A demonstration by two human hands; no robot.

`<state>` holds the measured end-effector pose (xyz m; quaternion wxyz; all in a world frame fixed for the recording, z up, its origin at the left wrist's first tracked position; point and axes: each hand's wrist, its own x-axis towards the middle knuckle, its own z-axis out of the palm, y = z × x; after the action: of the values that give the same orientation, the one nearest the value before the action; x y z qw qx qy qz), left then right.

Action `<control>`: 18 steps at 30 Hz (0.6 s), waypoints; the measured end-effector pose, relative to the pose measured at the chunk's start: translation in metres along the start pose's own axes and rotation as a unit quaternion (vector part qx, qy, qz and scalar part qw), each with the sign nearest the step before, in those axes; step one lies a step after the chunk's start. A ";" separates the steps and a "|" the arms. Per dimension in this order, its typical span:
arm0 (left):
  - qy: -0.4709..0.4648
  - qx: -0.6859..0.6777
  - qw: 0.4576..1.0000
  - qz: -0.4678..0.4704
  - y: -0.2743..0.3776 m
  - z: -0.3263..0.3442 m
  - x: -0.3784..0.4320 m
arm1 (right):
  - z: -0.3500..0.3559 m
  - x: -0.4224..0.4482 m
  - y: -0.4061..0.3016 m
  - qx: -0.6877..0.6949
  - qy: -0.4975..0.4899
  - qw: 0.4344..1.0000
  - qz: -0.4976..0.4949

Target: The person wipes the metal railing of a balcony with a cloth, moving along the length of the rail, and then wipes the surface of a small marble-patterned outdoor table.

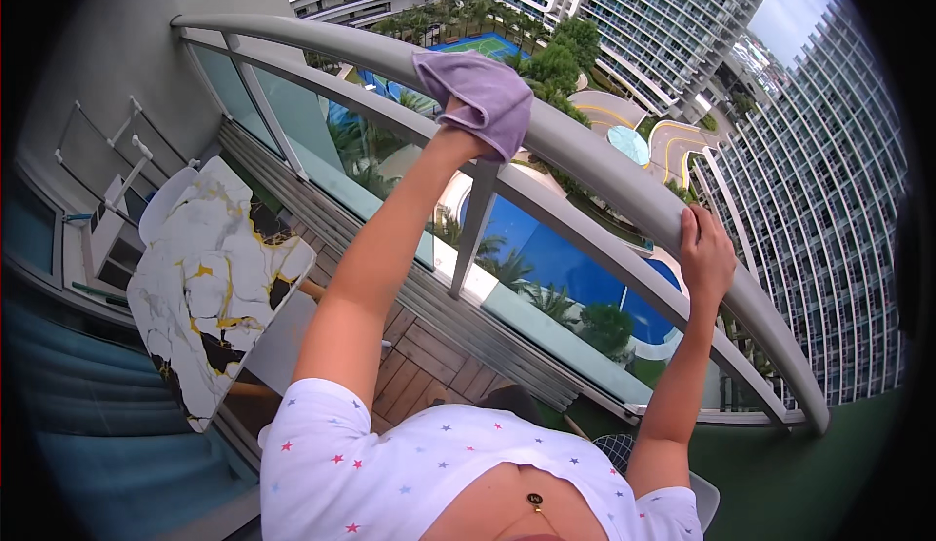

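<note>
My left hand [462, 130] is on the rounded grey metal handrail [592, 153] of a balcony railing, with a purple cloth [497, 99] draped over it. The cloth hides most of the fingers and hangs down on both sides of the hand. Farther along to the right, my right hand [709, 252] grips the same handrail, its fingers curled over the top. Below the handrail run a lower grey rail [585, 227], upright posts [475, 230] and glass panels [409, 227].
A marble-patterned table [212, 270] stands at the left, near a white drying rack [121, 146] by the wall. Wooden deck tiles [417, 351] cover the floor below. Beyond the railing, far down, lie a blue pool [563, 263], palms and a court [482, 45], with high-rise buildings [658, 22] behind.
</note>
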<state>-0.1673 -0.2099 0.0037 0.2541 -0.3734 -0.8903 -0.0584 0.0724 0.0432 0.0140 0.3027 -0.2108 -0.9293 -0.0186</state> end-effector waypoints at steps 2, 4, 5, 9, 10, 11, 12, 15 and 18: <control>0.146 -0.055 0.986 0.063 0.019 0.000 -0.028 | -0.001 0.001 -0.018 -0.003 -0.019 1.000 -0.006; 0.358 -0.172 0.916 0.053 0.030 0.027 -0.025 | 0.007 0.001 -0.011 0.017 -0.012 0.999 -0.031; 0.260 -0.097 0.960 0.036 0.039 0.015 -0.023 | 0.007 -0.002 -0.004 0.008 -0.022 1.000 -0.011; 0.296 -0.658 0.691 -0.049 0.044 0.081 -0.008 | 0.000 -0.005 0.005 0.015 -0.054 0.998 -0.003; 0.313 -0.629 0.708 -0.073 0.037 0.083 -0.012 | 0.002 -0.005 0.005 0.023 -0.057 0.998 0.002; 0.299 -0.509 0.804 -0.075 0.013 0.076 -0.021 | 0.002 -0.006 0.005 0.025 -0.060 0.998 0.007; 0.290 -0.360 0.883 -0.080 -0.013 0.067 -0.032 | 0.000 -0.005 -0.005 0.028 -0.075 0.997 0.008; 0.271 -0.039 0.958 -0.085 -0.088 0.057 -0.049 | -0.003 -0.003 0.000 0.045 -0.096 0.994 -0.014; 0.278 -0.011 0.959 -0.053 -0.170 0.051 -0.047 | -0.006 0.001 0.004 0.056 -0.121 0.991 -0.024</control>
<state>-0.2783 -0.3468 -0.0489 0.4844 -0.2971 -0.8022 -0.1831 0.0762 0.0466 0.0191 0.1985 -0.1717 -0.9635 0.0523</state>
